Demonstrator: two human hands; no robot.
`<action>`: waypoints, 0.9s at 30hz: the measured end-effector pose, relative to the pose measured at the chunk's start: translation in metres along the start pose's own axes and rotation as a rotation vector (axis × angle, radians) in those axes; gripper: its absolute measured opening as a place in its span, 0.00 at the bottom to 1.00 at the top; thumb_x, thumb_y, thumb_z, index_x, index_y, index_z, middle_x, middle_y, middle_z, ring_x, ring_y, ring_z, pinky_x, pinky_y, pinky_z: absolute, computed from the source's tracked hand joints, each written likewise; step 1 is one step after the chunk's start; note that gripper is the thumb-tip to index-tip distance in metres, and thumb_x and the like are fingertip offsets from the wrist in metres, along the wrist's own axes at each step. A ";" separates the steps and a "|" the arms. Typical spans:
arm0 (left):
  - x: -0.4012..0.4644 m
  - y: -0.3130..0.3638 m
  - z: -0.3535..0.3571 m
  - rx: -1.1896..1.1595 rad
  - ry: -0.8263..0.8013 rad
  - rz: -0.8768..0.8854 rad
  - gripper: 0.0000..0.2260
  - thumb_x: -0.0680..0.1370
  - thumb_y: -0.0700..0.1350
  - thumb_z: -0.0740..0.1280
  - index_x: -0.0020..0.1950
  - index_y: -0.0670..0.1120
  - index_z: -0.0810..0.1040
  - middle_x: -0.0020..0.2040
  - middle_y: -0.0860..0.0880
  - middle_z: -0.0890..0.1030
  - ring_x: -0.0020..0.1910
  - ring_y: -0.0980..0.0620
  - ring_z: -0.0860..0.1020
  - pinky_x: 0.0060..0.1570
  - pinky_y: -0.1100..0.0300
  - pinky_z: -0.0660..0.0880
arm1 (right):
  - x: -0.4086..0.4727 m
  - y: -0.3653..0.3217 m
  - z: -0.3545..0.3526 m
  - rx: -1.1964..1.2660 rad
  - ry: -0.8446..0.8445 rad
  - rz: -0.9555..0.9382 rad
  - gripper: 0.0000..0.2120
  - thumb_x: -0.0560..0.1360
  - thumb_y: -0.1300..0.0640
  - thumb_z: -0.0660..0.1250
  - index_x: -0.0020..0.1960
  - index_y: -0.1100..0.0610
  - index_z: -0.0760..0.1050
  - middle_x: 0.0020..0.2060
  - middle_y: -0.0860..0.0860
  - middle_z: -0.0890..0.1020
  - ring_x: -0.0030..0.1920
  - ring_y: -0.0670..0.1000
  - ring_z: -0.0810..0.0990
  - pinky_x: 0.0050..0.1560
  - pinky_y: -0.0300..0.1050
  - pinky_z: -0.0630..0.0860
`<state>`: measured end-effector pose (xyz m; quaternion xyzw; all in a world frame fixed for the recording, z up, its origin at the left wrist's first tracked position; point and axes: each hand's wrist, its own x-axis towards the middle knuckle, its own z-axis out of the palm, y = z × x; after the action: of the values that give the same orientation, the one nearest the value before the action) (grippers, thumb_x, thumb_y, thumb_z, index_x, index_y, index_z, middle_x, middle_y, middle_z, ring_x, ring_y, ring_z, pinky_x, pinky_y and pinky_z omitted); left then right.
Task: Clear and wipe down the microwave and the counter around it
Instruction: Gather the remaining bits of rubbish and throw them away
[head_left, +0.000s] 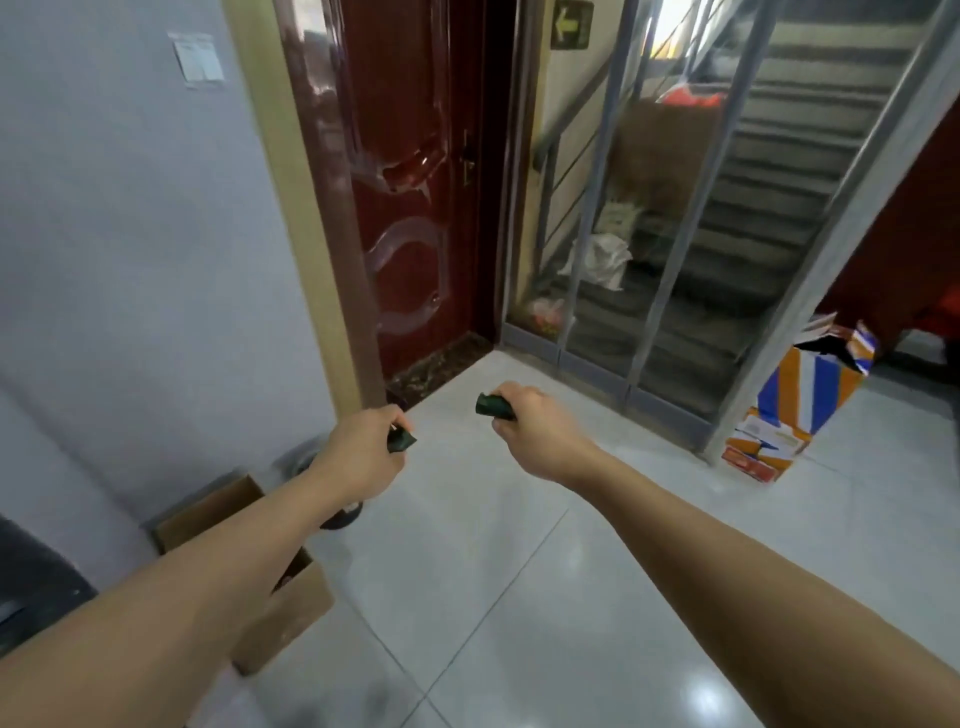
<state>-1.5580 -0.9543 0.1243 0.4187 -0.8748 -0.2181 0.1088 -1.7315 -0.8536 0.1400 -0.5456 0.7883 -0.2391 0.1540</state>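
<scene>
A: What's at the far left of my feed?

B: A dark rounded object (31, 587) at the edge, then a brown cardboard box (283, 618) on the floor against the grey wall (119, 234), partly hidden by the left forearm. A light switch plate (200, 58) sits high on that wall.

A: And the left hand (363, 449)?

B: I see its fingers curled, pinching a small dark green piece (401, 440) that pokes out toward the right. It is crumpled and glossy; I cannot tell what it is made of.

A: Moving right?

B: A dark red door (410, 182) with peeling clear film stands behind the hands, shut, over a pale tiled floor (519, 597). The right hand (530, 431) is closed round a dark green roll (493, 406), whose long axis runs roughly left to right, its free end pointing left toward the other hand. The two green pieces are apart, with a gap of floor between them, both held in the air.

A: The far right?

B: A glass partition (670, 234) with metal frames, a staircase (769, 197) behind it with sacks (602, 260) on the steps, and an orange, blue and white carton (810, 395) standing on the floor beside the frame.
</scene>
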 end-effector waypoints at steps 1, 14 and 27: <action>0.012 -0.005 0.001 -0.003 0.009 -0.024 0.11 0.75 0.38 0.66 0.56 0.46 0.77 0.54 0.46 0.80 0.53 0.48 0.77 0.49 0.62 0.70 | 0.017 0.003 0.003 -0.005 -0.019 -0.018 0.08 0.79 0.59 0.60 0.57 0.58 0.71 0.51 0.57 0.75 0.50 0.55 0.74 0.46 0.45 0.68; 0.187 -0.096 -0.002 -0.031 0.096 -0.282 0.12 0.73 0.40 0.69 0.57 0.46 0.78 0.55 0.45 0.80 0.54 0.45 0.77 0.52 0.60 0.73 | 0.250 0.008 0.044 0.010 -0.208 -0.198 0.07 0.78 0.59 0.61 0.55 0.58 0.72 0.47 0.56 0.75 0.46 0.54 0.73 0.43 0.43 0.66; 0.332 -0.152 0.003 -0.056 0.213 -0.607 0.12 0.73 0.38 0.68 0.57 0.43 0.77 0.53 0.44 0.80 0.51 0.46 0.78 0.46 0.64 0.69 | 0.481 0.016 0.085 -0.032 -0.487 -0.498 0.09 0.78 0.62 0.61 0.57 0.63 0.72 0.51 0.61 0.76 0.52 0.59 0.75 0.43 0.43 0.66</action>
<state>-1.6624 -1.2969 0.0527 0.6777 -0.6875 -0.2194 0.1410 -1.8734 -1.3157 0.0684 -0.7646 0.5748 -0.1196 0.2659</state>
